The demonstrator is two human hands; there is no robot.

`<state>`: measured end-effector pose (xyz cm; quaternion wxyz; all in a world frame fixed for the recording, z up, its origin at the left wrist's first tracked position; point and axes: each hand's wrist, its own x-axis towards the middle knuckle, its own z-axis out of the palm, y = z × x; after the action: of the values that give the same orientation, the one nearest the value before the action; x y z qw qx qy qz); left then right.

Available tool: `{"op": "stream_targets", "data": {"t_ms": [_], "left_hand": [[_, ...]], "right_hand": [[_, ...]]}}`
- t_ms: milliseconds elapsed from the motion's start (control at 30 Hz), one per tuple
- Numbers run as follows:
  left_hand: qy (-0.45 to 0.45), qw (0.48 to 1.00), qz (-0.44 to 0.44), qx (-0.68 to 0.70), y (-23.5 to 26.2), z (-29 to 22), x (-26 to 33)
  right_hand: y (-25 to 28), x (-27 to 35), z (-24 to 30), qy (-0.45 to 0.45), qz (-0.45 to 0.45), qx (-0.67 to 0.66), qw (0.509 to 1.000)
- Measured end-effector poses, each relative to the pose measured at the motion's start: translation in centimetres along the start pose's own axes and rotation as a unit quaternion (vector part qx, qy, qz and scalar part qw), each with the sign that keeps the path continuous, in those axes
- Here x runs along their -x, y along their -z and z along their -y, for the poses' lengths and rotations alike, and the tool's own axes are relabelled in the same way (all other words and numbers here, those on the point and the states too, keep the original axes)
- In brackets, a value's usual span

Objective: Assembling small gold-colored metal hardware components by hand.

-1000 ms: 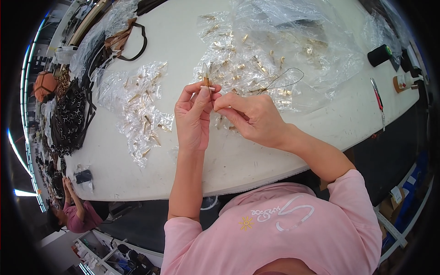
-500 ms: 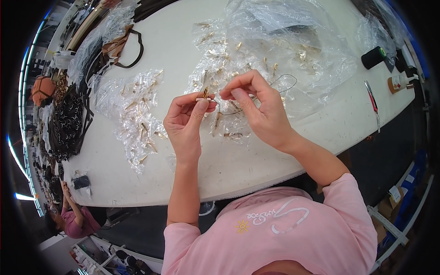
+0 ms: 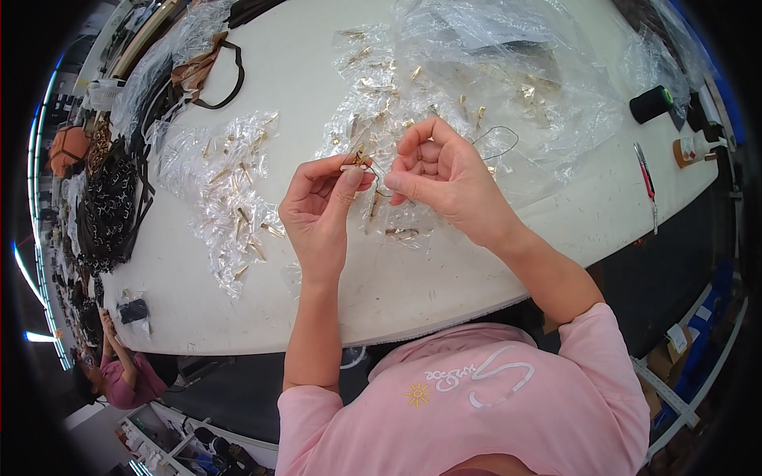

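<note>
My left hand pinches a small gold metal piece between thumb and fingers, with a light-coloured bit beside it. From that piece a thin dark cord runs toward my right hand. The right fingers are curled, thumb pressed in, and they seem to hold the cord; the exact grip is hidden. Beyond that hand, a loop of similar dark cord shows over the plastic. Beneath both hands lie clear plastic packets with small gold metal pieces inside.
More clear packets lie to the left on the white table. A large clear plastic sheet spreads at the back. On the right are dark thread, red-handled tweezers and a bottle. Black straps pile at far left; a person works beyond.
My right hand has drawn its fingers in, with the thumb lower and nearer the cord. My left hand keeps its pinch on the gold piece. The whole view has shifted slightly.
</note>
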<state>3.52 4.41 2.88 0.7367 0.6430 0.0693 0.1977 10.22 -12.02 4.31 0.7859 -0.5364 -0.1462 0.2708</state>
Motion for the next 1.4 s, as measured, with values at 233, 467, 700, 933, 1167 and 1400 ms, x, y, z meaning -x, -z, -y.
{"op": "stream_targets", "data": {"t_ms": [233, 467, 700, 933, 1167, 1400], "left_hand": [[-0.004, 1.000, 0.001, -0.009, 0.00, 0.11, 0.00], [0.001, 1.000, 0.005, -0.015, 0.03, 0.30, 0.03], [-0.005, 0.999, 0.010, -0.036, 0.05, 0.42, 0.04], [-0.007, 0.999, 0.013, -0.030, -0.16, 0.45, -0.02], [-0.015, 0.999, 0.008, -0.038, -0.31, 0.49, 0.09], [-0.019, 0.999, 0.008, -0.046, -0.38, 0.68, 0.05]], "right_hand": [[-0.08, -0.14, -0.05, -0.002, 0.006, 0.002, 1.000], [-0.05, -0.06, 0.22, -0.010, 0.005, 0.012, 1.000], [0.08, -0.07, -0.25, -0.004, 0.002, 0.021, 1.000], [0.32, -0.13, -0.47, -0.004, 0.008, 0.022, 1.000], [0.43, -0.05, -0.51, -0.007, 0.015, 0.030, 0.999], [0.46, -0.10, -0.56, -0.003, 0.011, 0.033, 0.999]]}}
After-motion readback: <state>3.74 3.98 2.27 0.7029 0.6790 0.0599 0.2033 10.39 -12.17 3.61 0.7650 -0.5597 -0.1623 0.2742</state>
